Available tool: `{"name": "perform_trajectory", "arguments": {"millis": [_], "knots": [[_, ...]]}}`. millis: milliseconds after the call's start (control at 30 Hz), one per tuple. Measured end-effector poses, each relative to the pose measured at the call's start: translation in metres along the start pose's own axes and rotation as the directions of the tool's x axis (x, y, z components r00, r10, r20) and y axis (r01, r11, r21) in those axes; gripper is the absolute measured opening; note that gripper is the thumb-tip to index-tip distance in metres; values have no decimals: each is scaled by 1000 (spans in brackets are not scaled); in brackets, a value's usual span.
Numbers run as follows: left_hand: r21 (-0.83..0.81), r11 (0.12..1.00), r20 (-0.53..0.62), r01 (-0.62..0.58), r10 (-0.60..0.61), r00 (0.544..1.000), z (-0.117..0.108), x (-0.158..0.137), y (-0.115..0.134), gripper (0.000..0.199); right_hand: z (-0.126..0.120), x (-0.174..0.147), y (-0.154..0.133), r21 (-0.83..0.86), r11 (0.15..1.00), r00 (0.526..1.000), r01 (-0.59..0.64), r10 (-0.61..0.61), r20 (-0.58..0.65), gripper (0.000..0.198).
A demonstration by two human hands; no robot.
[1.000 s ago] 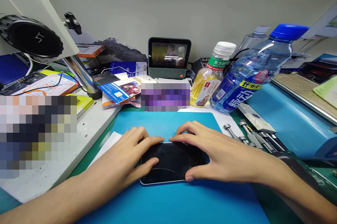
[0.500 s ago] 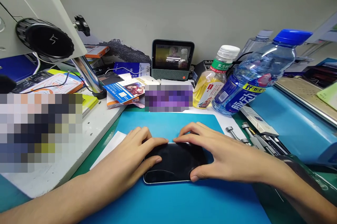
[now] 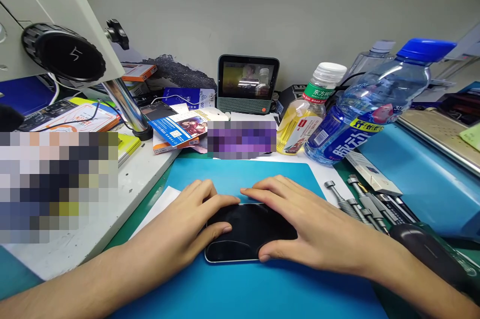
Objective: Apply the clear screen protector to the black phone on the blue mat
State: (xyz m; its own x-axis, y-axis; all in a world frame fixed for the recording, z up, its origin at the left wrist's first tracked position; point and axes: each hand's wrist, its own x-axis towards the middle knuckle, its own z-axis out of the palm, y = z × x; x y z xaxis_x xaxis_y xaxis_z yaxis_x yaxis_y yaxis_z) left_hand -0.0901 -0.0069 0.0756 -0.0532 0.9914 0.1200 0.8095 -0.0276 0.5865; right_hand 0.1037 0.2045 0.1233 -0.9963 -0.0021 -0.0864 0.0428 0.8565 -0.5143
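A black smartphone (image 3: 245,231) lies flat, screen up, on a blue work mat (image 3: 240,284). My left hand (image 3: 187,224) rests on its left end, thumb on the glass and fingers curled over the far edge. My right hand (image 3: 300,219) covers the right end, with its thumb at the near edge and its fingers along the far edge. The fingertips of both hands almost meet at the middle of the phone's far edge.
A microscope arm (image 3: 63,49) on a white base (image 3: 112,199) stands at the left. At the back are a small screen (image 3: 248,84), cards, a yellow bottle (image 3: 305,114) and a blue-capped water bottle (image 3: 371,104). Metal tools (image 3: 360,199) lie to the right, beside a blue sheet (image 3: 420,174).
My right hand has slid a little to the left along the phone, closing the gap to my left fingertips. The view shifted slightly.
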Motion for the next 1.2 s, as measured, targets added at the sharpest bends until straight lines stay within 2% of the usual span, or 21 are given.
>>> {"name": "perform_trajectory", "arguments": {"millis": [167, 333, 433, 567, 967, 1200], "knots": [[8, 1000, -2, 3, -3, 1000, -1, 0, 0, 36, 7, -1, 0, -83, 991, 991, 101, -107, -75, 78], [-2, 1000, -3, -1, 1, 1000, -1, 0, 0, 34, 13, 0, -1, -179, 960, 960, 215, -241, -142, 69], [-25, 1000, -3, 9, -9, 1000, -2, 0, 2, 28, 15, 0, -5, -233, 921, 917, 312, -356, -181, 58], [-52, 998, 14, 27, -27, 1000, -6, 0, 7, 21, 20, 0, -12, -288, 859, 853, 424, -485, -193, 28], [6, 1000, 20, 23, -23, 1000, -7, 2, 6, 25, 21, 4, -15, -193, 858, 867, 475, -494, -60, 35], [-42, 999, -16, 32, -33, 999, -5, 3, 6, 20, 17, 5, -23, -263, 852, 868, 453, -489, -89, 33]]}}
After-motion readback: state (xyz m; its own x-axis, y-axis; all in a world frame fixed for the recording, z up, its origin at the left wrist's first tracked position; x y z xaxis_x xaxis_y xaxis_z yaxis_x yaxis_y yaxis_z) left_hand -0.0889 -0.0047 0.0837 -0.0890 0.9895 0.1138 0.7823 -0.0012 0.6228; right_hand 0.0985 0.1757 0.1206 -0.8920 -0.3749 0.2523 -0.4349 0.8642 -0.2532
